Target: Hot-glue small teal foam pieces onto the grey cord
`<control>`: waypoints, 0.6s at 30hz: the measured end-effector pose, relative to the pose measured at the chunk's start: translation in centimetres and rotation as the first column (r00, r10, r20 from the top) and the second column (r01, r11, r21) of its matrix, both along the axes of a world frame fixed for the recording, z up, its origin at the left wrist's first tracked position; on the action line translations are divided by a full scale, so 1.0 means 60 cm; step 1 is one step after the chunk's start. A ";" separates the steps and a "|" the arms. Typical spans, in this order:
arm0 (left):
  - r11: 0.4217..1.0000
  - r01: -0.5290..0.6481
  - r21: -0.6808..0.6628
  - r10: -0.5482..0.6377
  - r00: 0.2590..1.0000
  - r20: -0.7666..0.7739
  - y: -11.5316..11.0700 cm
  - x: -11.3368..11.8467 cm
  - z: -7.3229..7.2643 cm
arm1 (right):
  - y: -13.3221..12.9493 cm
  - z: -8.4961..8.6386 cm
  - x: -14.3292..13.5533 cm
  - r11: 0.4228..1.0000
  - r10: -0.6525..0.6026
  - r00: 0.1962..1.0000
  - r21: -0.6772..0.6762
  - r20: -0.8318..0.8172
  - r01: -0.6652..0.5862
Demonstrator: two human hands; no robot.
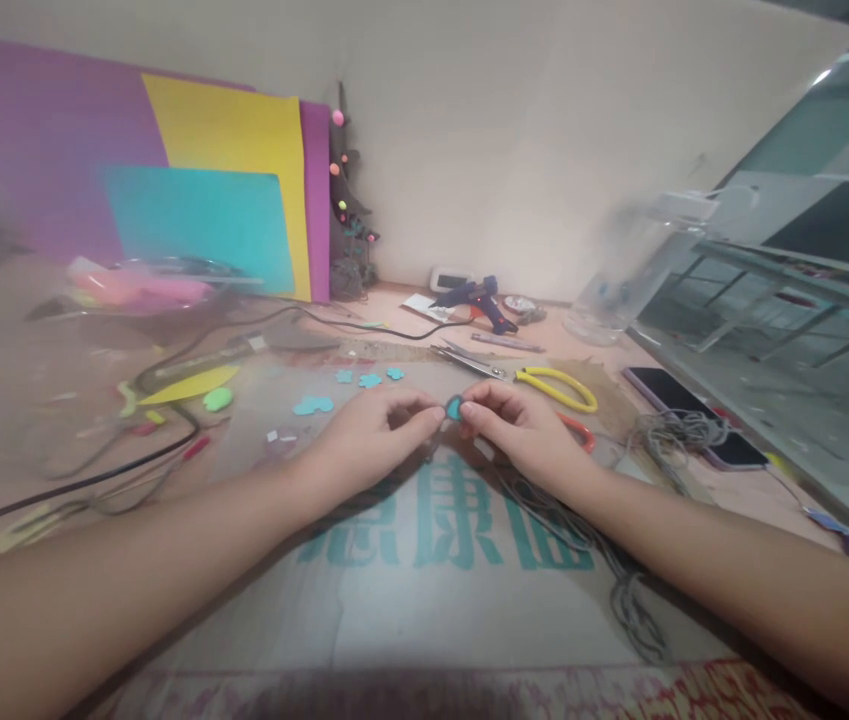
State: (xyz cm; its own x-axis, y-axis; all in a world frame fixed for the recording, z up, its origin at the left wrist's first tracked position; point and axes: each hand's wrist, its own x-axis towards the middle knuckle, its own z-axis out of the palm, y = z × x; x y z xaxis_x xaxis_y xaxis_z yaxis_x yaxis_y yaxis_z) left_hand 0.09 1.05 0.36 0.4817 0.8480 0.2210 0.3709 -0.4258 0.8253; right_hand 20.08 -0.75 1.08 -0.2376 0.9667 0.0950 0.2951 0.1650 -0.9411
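Note:
Between my two hands, at the middle of the view, is a small round teal piece [454, 407] with a dark rim; its exact kind is too small to make out. My left hand [386, 430] pinches its left edge with thumb and fingers. On the other side my right hand [510, 425] pinches it as well. Small teal flower cut-outs [370, 381] lie just beyond my left hand, with a larger teal cut-out [313, 405] nearer to it. Beyond my right hand rest scissors [555, 388] with yellow and orange handles. Grey cord [566, 520] runs under my right forearm.
A dark blue glue gun [480, 298] stands at the back by the wall. Purple, yellow and teal sheets [206, 225] lean at the left. A clear pitcher [634, 270], a phone [694, 415] and tangled cord lie right. A black cable [79, 485] crosses the left side.

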 end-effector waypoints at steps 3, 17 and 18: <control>1.000 -0.024 -0.020 0.024 1.000 -0.012 0.000 0.000 -0.002 | -0.001 0.001 0.000 1.000 0.008 1.000 0.007 0.012 -0.008; 0.999 -0.032 -0.003 0.032 0.999 -0.029 -0.001 -0.002 -0.003 | -0.001 -0.003 -0.001 1.000 -0.007 1.000 -0.002 -0.002 0.007; 1.000 -0.006 -0.009 0.006 1.000 -0.022 0.000 -0.003 -0.004 | -0.001 -0.002 -0.001 1.000 -0.013 1.000 0.025 0.017 0.013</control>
